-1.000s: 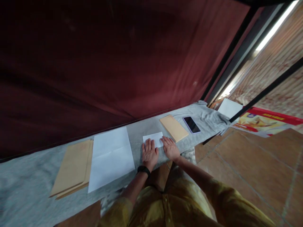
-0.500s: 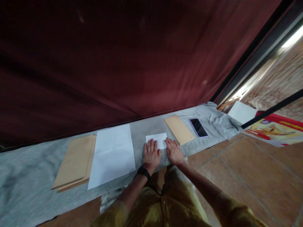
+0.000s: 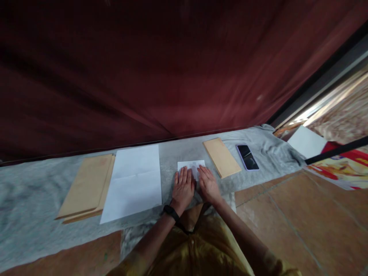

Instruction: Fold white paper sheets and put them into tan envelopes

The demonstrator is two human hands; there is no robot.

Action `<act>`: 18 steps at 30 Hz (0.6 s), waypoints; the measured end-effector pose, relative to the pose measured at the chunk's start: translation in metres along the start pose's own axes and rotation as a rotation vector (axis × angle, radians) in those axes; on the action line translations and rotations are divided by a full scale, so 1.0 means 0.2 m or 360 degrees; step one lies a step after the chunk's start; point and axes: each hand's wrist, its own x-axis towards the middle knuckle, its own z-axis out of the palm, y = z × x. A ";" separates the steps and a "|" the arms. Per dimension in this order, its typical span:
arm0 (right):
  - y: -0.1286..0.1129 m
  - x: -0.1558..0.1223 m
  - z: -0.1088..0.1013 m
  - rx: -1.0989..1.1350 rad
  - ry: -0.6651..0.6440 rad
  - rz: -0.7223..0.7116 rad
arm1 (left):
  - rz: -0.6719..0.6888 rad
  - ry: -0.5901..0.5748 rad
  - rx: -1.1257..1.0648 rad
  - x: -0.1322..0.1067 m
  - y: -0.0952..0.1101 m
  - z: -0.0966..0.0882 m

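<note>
While left hand (image 3: 183,189) and right hand (image 3: 209,185) rest open-fingered on white paper (image 3: 188,164), its near part is hidden; print on right envelope (image 3: 222,158) illegible.

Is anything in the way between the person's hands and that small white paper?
Nothing visible is: the left hand and right hand both touch the small white paper. The nearest brown envelope lies off to its right.

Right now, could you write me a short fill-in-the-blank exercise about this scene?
1. The black wristband is on the ____ wrist.
2. The left hand and right hand touch a small paper coloured ____.
3. The smartphone lies on a cloth coloured ____.

Missing words: left; white; grey.
</note>
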 end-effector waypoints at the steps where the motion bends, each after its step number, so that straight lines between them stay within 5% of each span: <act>1: -0.02 0.02 0.01 0.0034 -0.0026 -0.0029 | -0.0012 -0.0018 0.0009 0.00 0.00 0.00; 6: -0.10 0.07 0.05 -0.0019 -0.0177 -0.0042 | -0.0129 -0.0005 0.0061 -0.05 0.00 0.00; 13: -0.03 0.00 0.03 -0.0266 -0.0134 0.0118 | -0.0229 0.0058 0.0093 -0.13 -0.03 -0.03; 18: 0.00 -0.03 0.02 -0.0377 -0.0113 0.0134 | -0.0239 0.0066 0.0080 -0.08 -0.04 -0.07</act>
